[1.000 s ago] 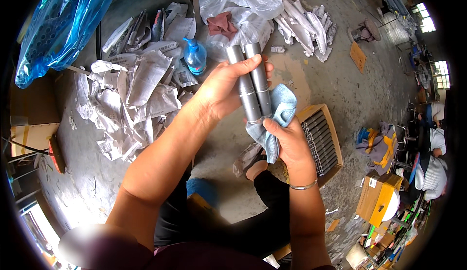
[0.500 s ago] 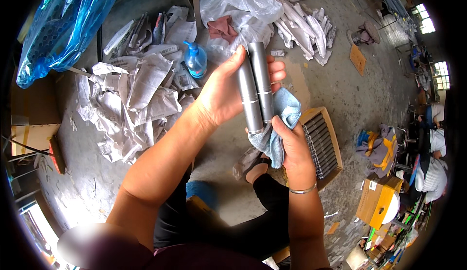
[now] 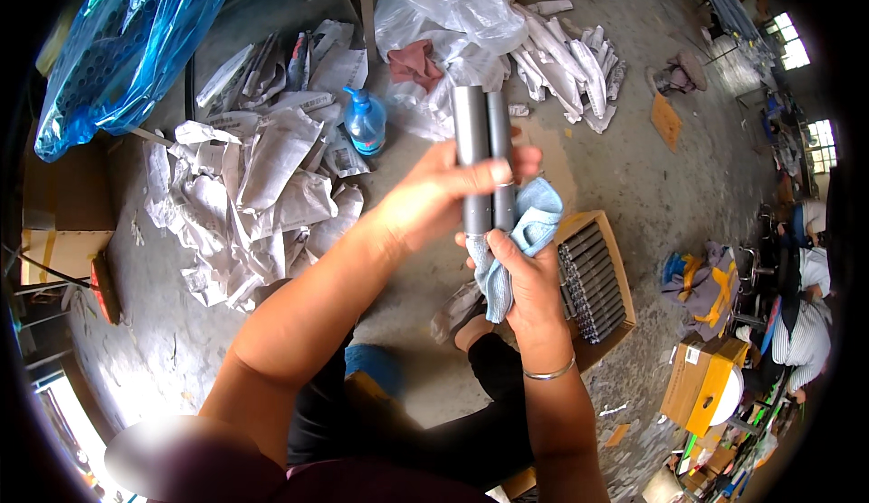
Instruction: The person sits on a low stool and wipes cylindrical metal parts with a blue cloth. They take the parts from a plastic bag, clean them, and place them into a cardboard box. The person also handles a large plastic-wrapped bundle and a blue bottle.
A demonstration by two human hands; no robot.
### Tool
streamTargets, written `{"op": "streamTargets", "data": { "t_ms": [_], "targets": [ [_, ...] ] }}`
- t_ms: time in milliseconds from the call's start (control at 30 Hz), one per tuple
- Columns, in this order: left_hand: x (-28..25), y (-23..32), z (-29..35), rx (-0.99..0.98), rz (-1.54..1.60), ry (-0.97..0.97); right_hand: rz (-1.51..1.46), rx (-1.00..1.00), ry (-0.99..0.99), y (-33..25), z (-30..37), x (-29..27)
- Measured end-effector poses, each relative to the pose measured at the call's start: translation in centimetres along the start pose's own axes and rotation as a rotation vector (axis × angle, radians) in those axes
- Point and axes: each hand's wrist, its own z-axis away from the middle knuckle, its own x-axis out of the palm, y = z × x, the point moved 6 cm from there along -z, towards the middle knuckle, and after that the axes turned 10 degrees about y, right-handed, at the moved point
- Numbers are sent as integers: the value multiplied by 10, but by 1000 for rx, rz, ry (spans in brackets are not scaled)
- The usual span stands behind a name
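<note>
Two dark grey metal cylinders (image 3: 472, 123) stand side by side in front of me, nearly upright in the picture. My left hand (image 3: 434, 186) is closed around their middle, its thumb across the front and its fingertips showing on the far right side. A light blue cloth (image 3: 540, 209) covers their lower ends. With thumb and fingers my right hand (image 3: 534, 290) grips this cloth against the cylinders; a bangle sits on that wrist. The bottom ends of the cylinders are hidden by the cloth and the right hand.
Right of my hands, an open cardboard box (image 3: 625, 290) holds rows of similar dark cylinders. Crumpled paper (image 3: 272, 163) lies to the left, beside a blue pump bottle (image 3: 365, 123). Beyond are clear plastic (image 3: 444, 0), a brown cloth (image 3: 415, 64) and rolled paper (image 3: 575, 64). People sit far right.
My left hand has slid down the cylinders, and its thumb now crosses their front. The cylinders stand more upright. My right hand with the cloth has shifted slightly left.
</note>
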Motion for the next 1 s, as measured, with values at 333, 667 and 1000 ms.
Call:
{"op": "streamTargets", "data": {
  "t_ms": [333,667,1000],
  "targets": [
    [-3,-23,0,-135,53,53,80,-187,3,-12,-6,-17],
    [0,-27,-1,-148,48,50,61,-160,23,-9,-9,-27],
    [-6,-39,-6,-138,14,137,139,-236,13,-13,-6,-21]
  ]
}}
